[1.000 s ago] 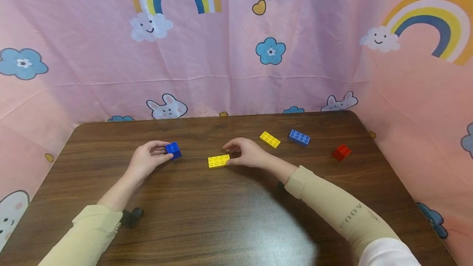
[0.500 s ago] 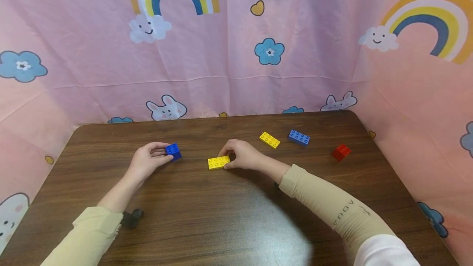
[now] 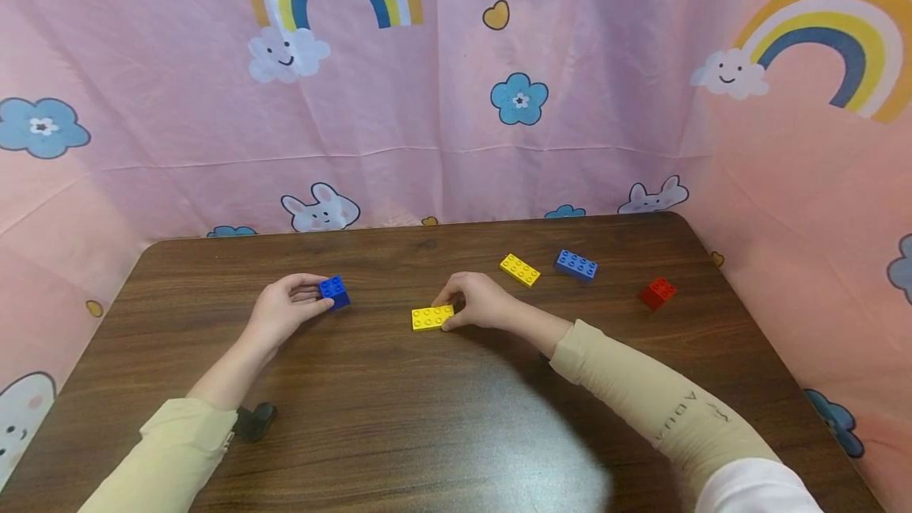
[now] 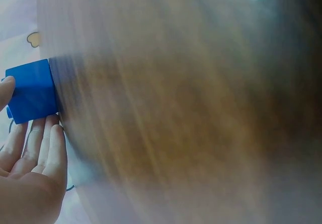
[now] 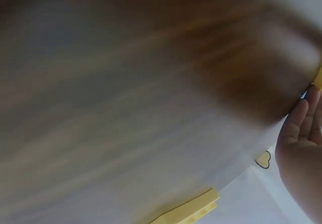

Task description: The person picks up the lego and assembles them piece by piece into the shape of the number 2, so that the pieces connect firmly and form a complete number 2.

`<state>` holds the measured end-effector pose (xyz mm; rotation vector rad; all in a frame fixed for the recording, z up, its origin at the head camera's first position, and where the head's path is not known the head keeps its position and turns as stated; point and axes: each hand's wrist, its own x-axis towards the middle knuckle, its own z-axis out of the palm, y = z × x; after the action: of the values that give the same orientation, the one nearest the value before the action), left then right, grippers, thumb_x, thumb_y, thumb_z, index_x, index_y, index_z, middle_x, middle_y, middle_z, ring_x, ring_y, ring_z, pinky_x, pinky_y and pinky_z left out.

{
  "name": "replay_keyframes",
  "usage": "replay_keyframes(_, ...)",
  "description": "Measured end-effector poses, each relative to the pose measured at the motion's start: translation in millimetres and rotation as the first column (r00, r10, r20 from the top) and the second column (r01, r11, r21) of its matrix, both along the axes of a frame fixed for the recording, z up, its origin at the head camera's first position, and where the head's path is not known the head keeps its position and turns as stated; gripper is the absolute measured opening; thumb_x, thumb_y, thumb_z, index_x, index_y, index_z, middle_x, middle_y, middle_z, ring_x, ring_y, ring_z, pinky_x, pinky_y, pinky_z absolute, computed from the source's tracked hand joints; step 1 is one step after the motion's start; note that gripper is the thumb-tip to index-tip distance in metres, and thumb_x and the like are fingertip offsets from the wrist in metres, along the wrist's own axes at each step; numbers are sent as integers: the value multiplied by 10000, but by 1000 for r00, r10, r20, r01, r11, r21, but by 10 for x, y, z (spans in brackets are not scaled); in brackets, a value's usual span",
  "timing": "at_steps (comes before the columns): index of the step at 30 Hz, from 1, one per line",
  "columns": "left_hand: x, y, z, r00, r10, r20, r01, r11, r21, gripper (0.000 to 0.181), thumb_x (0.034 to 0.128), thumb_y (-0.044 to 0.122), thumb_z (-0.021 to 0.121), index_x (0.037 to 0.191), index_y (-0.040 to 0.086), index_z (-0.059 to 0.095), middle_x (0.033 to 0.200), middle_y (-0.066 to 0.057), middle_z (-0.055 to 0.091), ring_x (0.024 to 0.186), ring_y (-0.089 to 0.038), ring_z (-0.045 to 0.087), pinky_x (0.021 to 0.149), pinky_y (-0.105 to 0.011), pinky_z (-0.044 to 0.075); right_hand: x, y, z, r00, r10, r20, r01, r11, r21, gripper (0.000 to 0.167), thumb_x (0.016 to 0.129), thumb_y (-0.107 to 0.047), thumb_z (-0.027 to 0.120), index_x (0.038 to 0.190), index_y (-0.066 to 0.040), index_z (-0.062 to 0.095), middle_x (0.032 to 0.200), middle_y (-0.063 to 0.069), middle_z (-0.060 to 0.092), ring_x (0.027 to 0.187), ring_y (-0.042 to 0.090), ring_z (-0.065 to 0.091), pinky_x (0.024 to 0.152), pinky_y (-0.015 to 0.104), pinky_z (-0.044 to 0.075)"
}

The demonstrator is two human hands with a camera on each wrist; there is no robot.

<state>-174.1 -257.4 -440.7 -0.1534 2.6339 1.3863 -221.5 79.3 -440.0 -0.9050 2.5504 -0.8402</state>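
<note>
In the head view my left hand point(image 3: 281, 309) holds a square dark blue toy brick point(image 3: 333, 291) on the table between thumb and fingers. The left wrist view shows the same blue brick point(image 4: 32, 93) from the side, thumb at its left and fingertips at its lower edge. To the right, my right hand point(image 3: 479, 301) pinches the right end of a long yellow brick point(image 3: 431, 318), studs facing up. A bare stretch of table separates the two held bricks. Only a sliver of the held yellow brick point(image 5: 318, 80) shows at the right wrist view's edge.
Beyond my right hand lie a second yellow brick point(image 3: 520, 269), a lighter blue long brick point(image 3: 576, 264) and a red square brick point(image 3: 658, 293). The brown wooden table point(image 3: 399, 418) ends at a pink patterned curtain point(image 3: 399, 125). A black device point(image 3: 255, 422) sits at my left wrist.
My right hand's fingers have closed on the end of the yellow brick. That brick has then shifted a little to the right and nearer. My left hand stays with the blue brick.
</note>
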Motion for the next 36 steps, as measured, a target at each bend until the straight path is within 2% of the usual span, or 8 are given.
replay_keyframes(9, -4, 48, 7, 1000, -13, 3, 13, 1000, 22, 499, 1025, 196, 731, 1434, -48, 582, 1442, -313, 625, 1357, -441, 623, 1085, -439, 584, 63, 148, 2, 999, -21, 37, 21, 1000, -3, 304, 823, -129, 933, 1104, -88, 824, 1040, 37, 737, 953, 136, 693, 848, 219, 594)
replay_keyframes(18, -19, 96, 11, 1000, -18, 15, 18, 999, 43, 507, 1036, 203, 715, 1456, -39, 566, 1467, -314, 604, 1378, -452, 600, 1161, -553, 509, 104, 274, -4, 1000, -23, 16, 23, 1000, 16, 318, 817, -163, 941, 1110, -107, 830, 1024, 14, 746, 917, 91, 654, 821, 195, 565)
replay_keyframes(26, -36, 168, 7, 999, -29, 19, 28, 998, 61, 538, 1035, 270, 717, 1460, -26, 568, 1468, -305, 604, 1385, -446, 596, 1173, -556, 499, 160, 363, 21, 1000, -22, 12, 22, 1000, 17, 308, 814, -160, 943, 1094, -97, 830, 1011, 20, 746, 922, 108, 667, 817, 199, 579)
replay_keyframes(36, -55, 317, 5, 999, -39, 21, 37, 996, 79, 513, 1038, 245, 709, 1459, -16, 573, 1467, -298, 606, 1392, -446, 590, 1172, -555, 501, 221, 454, 12, 998, -46, 35, 46, 999, 3, 292, 814, -165, 943, 1074, -97, 830, 1001, 16, 727, 910, 106, 656, 820, 213, 584)
